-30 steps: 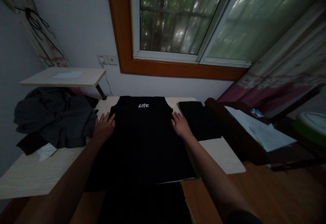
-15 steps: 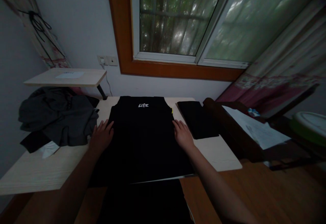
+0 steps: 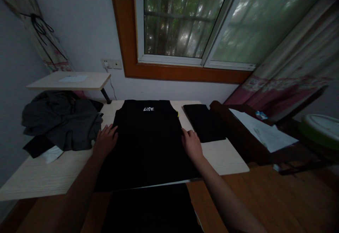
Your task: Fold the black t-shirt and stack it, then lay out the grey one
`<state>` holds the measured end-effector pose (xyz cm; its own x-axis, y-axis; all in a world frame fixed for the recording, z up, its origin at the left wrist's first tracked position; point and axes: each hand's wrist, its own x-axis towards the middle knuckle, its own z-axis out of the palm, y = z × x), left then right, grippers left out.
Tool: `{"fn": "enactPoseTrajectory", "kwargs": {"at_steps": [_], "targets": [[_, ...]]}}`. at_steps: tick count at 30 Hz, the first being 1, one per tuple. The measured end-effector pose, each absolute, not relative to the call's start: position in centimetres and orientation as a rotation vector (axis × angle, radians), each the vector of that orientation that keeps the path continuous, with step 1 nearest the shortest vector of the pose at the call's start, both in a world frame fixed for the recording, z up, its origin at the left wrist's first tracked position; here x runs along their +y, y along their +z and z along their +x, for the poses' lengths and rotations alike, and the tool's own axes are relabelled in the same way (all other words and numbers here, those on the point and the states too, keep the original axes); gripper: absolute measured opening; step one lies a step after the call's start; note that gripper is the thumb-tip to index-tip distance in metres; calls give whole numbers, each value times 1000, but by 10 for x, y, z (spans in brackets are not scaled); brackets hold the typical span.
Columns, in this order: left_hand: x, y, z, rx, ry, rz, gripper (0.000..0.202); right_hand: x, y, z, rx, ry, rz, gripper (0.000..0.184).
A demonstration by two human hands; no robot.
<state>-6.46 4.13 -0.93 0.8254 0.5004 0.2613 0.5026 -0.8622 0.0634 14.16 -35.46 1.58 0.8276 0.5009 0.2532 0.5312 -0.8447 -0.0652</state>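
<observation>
A black garment [image 3: 148, 137] with a small white "LIFE" print near its far edge lies flat on the pale wooden table [image 3: 39, 176]; its near end hangs over the table's front edge. My left hand [image 3: 105, 141] rests flat on the garment's left edge, fingers stretched out. My right hand [image 3: 192, 144] lies flat on its right edge, fingers also stretched out. Neither hand holds anything.
A heap of dark grey clothes [image 3: 59, 121] lies at the table's left. A folded black item [image 3: 203, 122] sits right of the garment. Beyond it stands a dark wooden piece with white papers [image 3: 262, 132]. A small shelf [image 3: 70, 80] juts from the wall under the window.
Both hands have slid a little toward me along the garment's two side edges. The view has shifted slightly.
</observation>
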Motion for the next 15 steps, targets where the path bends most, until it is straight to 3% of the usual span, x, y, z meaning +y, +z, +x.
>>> {"fn": "enactPoseTrajectory", "kwargs": {"at_steps": [9, 15], "targets": [[40, -6, -65, -822, -448, -3001, 51, -356, 32, 149, -636, 143, -2680, 70], [41, -6, -65, -825, -444, -3012, 50, -367, 33, 154, -680, 385, -2249, 65]]}}
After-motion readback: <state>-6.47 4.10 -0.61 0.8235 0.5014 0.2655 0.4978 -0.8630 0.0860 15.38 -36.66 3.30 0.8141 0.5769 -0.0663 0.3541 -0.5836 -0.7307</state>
